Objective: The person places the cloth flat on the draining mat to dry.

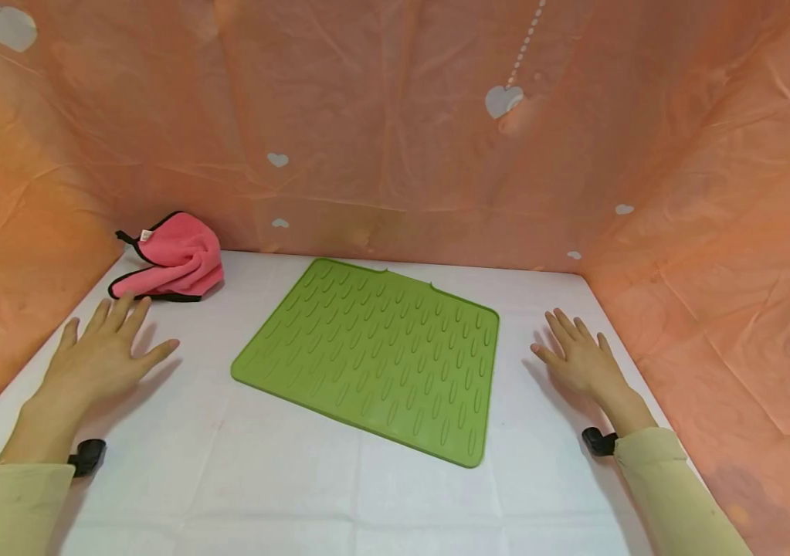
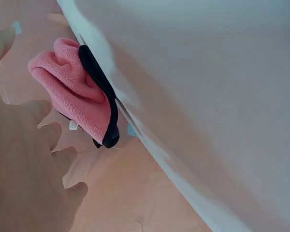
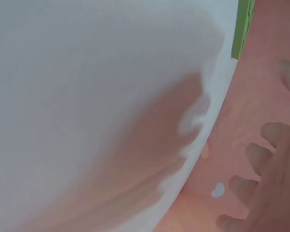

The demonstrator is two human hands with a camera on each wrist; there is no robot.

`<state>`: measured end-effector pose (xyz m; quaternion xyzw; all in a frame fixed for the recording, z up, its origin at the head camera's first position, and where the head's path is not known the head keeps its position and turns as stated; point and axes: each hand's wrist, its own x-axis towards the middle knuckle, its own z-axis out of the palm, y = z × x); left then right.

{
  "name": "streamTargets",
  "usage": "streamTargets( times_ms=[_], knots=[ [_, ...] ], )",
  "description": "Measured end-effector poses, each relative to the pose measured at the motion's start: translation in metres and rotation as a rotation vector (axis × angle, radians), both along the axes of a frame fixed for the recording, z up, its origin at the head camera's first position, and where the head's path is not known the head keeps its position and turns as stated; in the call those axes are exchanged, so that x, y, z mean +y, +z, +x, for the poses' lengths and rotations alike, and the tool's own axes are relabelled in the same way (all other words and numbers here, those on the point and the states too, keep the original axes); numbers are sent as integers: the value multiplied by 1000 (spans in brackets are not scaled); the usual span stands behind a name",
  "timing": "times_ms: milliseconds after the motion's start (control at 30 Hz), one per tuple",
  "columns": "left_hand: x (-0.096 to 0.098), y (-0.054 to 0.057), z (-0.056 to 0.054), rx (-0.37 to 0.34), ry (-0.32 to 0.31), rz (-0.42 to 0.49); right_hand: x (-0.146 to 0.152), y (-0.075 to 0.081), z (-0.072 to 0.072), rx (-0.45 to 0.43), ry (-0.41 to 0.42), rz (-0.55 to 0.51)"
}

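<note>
A green ridged mat (image 1: 374,355) lies flat and slightly turned in the middle of the white table, with a notch in its far edge. At the back left sits a crumpled pink cloth (image 1: 189,255) with black edging and a small white tag; the left wrist view also has this cloth (image 2: 75,92). My left hand (image 1: 99,359) is spread palm down, its fingertips just in front of the cloth, holding nothing. To the right of the mat, my right hand (image 1: 578,359) is also spread palm down and holds nothing. Both hands cast shadows on the tabletop.
A white cloth covers the table (image 1: 283,479). Orange sheeting (image 1: 395,154) with pale hearts hangs behind it and along both sides. Each wrist wears a black strap device, such as the one on the right wrist (image 1: 599,442).
</note>
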<state>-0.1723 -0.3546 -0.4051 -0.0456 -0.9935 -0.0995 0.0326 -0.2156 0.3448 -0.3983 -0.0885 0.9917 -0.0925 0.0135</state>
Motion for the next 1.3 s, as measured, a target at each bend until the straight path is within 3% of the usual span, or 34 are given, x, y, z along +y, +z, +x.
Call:
streamTargets(
  times_ms=[267,433,600,833,1300],
  knots=[
    [4,4,-8,59,-19,7,-6,2,-3,21,75,-111],
    [6,8,-17,111,-37,2,-15,4,-4,-13,130,-208],
    [10,12,-28,161,-56,-5,-25,3,-4,-42,169,-232],
    [14,17,-45,216,-84,-12,-38,-6,-2,-58,239,-212],
    [12,15,-80,160,-148,-95,-56,-25,10,-60,373,-91]
  ],
)
